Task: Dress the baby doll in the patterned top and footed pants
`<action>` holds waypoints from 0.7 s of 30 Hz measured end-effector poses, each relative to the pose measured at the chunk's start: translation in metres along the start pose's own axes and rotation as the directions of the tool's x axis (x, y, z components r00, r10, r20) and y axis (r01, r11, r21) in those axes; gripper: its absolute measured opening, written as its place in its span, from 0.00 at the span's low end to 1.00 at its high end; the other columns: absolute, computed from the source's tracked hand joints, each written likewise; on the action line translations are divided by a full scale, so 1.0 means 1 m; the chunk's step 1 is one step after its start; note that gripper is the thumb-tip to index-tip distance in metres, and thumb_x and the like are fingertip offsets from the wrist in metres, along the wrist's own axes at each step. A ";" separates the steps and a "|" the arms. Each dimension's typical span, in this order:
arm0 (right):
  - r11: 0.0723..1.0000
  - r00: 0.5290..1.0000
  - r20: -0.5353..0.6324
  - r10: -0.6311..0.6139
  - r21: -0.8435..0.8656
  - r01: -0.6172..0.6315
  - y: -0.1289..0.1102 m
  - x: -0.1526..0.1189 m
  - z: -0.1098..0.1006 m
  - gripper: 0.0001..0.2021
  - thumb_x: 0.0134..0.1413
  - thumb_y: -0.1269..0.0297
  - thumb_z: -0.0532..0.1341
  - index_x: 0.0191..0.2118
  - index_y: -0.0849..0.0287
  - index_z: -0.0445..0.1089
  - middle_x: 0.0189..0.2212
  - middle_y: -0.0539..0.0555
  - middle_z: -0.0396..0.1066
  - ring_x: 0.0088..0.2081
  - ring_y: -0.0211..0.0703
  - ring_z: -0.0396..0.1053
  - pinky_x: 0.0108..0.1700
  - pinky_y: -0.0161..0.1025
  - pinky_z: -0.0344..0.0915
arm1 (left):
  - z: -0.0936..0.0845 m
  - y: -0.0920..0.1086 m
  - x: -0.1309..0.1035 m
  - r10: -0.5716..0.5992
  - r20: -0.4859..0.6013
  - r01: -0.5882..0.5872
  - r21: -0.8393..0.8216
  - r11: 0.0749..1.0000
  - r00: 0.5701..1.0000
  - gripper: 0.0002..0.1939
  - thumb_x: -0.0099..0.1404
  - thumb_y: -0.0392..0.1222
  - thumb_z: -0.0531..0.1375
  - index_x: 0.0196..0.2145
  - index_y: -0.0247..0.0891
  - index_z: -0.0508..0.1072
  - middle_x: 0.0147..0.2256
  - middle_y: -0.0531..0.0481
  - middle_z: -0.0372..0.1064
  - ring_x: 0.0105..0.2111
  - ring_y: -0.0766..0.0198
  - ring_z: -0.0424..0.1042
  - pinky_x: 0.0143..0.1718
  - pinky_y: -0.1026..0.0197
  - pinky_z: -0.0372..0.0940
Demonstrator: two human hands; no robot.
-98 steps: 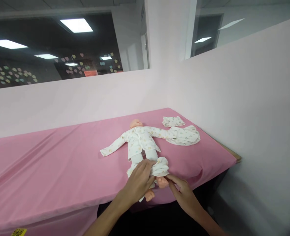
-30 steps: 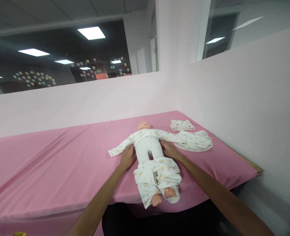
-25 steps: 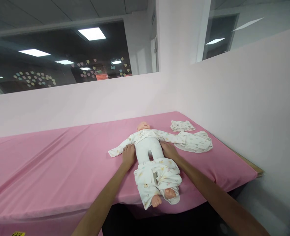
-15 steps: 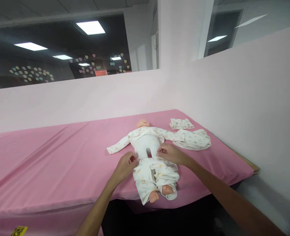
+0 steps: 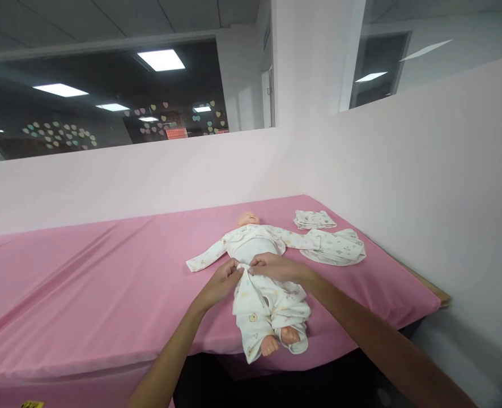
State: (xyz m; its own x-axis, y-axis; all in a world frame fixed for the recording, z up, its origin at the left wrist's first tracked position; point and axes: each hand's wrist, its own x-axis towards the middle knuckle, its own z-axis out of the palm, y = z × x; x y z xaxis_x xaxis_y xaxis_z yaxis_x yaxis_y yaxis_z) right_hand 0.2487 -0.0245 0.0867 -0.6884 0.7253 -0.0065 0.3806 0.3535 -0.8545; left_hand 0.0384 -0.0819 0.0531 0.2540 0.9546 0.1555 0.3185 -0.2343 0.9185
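A baby doll (image 5: 248, 218) lies on its back, its head away from me and its feet toward the front edge. It wears a patterned white long-sleeved top (image 5: 257, 232), rumpled up above a white belly. Patterned baby pants (image 5: 251, 309) cover its legs, with both feet showing at the cuffs. My left hand (image 5: 225, 277) pinches the waistband at the doll's hip on the left. Closed on the same waistband, my right hand (image 5: 272, 266) is close beside it, over the doll's middle. The fingers partly hide the waist.
The doll lies on a pink-covered table (image 5: 106, 294). Right of it are a folded patterned cloth (image 5: 314, 219) and a larger patterned garment (image 5: 338, 247), which the doll's sleeve end meets. Walls with windows (image 5: 106, 85) stand behind and to the right.
My right hand has moved left across the doll's waist to beside my left hand. The waistband is now pulled up higher, covering the gap between the legs. The view has tilted slightly up.
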 end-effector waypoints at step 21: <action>0.994 0.781 -0.617 -0.096 -0.026 0.102 0.092 0.064 -0.049 0.22 0.55 0.46 0.55 0.21 0.55 0.52 0.19 0.44 0.49 0.24 0.36 0.50 0.29 0.36 0.46 | 0.001 -0.053 0.041 -0.014 -0.365 0.032 0.043 0.999 0.931 0.27 0.61 0.65 0.57 0.22 0.39 0.58 0.23 0.56 0.53 0.25 0.67 0.51 0.27 0.63 0.49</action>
State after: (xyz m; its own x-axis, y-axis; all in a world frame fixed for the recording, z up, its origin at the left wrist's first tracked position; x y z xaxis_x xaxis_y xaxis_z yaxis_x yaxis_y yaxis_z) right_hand 0.2698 0.0828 0.0333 -0.1932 0.8971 0.3973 0.3243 0.4405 -0.8371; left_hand 0.0324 -0.0306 0.0104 -0.1015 0.9591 0.2642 0.3656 -0.2111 0.9065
